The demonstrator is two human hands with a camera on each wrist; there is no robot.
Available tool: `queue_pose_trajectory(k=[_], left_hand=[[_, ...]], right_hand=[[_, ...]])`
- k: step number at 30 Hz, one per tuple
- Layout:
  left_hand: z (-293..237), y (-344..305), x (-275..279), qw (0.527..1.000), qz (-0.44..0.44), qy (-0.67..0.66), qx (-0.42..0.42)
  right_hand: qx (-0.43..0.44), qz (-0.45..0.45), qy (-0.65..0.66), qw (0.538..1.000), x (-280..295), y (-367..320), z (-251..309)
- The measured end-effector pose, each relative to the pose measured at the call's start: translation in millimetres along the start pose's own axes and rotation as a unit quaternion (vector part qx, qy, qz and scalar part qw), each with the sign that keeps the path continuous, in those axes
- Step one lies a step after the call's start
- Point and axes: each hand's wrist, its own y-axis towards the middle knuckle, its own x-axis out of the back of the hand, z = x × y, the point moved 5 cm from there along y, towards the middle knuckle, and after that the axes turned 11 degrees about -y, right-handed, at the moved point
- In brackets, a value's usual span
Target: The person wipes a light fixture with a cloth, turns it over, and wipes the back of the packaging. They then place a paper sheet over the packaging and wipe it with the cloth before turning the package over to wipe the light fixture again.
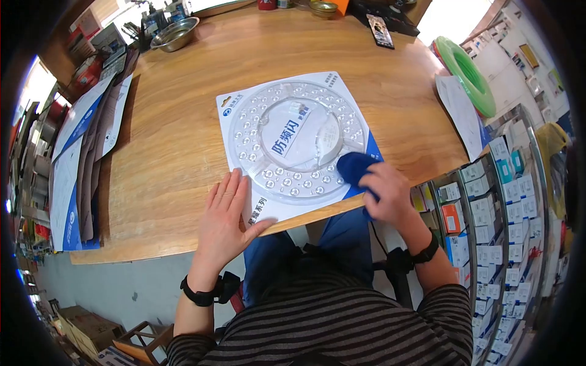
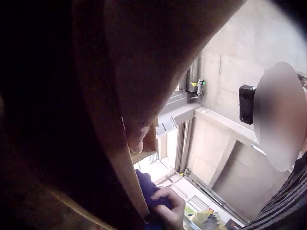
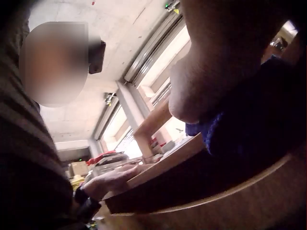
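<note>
A ring-shaped LED light panel (image 1: 293, 177) lies on the wooden table, packed under clear plastic on a white and blue card (image 1: 232, 125). My left hand (image 1: 224, 210) rests flat on the card's near left corner, fingers straight and thumb spread along the table edge. A dark blue cloth (image 1: 355, 168) is bunched in my right hand (image 1: 390, 190), whose fingers curl round it. The cloth overlaps the panel's near right rim. From the right wrist, the cloth (image 3: 240, 124) shows below the right hand, and the left hand (image 3: 112, 182) lies farther along the edge.
Several packaged cards (image 1: 88, 140) stand stacked at the table's left side. A metal bowl (image 1: 176, 35) sits at the back left, a phone (image 1: 380, 30) at the back right. Beyond the right edge are a green ring (image 1: 467, 76) and shelves of small boxes (image 1: 482, 213).
</note>
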Motion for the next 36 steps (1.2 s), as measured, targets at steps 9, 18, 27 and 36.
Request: queue_pose_trajectory(k=[9,18,27,36], left_hand=[[-0.1,-0.3,0.9,1.000,-0.004,0.008,0.001],[-4.9,0.6,0.8,0.999,-0.031,0.024,-0.007],[-3.1,0.8,-1.0,1.000,-0.010,0.002,0.008],[-7.0,0.4,2.8,1.000,0.012,0.006,-0.022]], right_hand=[[-0.189,0.026,-0.073,0.979,-38.2,48.9,-70.7],[-0.162,0.000,-0.084,0.983,-31.2,38.1,-52.0],[-0.066,0.004,-0.022,0.998,-3.1,12.6,40.3],[0.126,0.036,0.150,0.980,-54.7,63.2,129.9]])
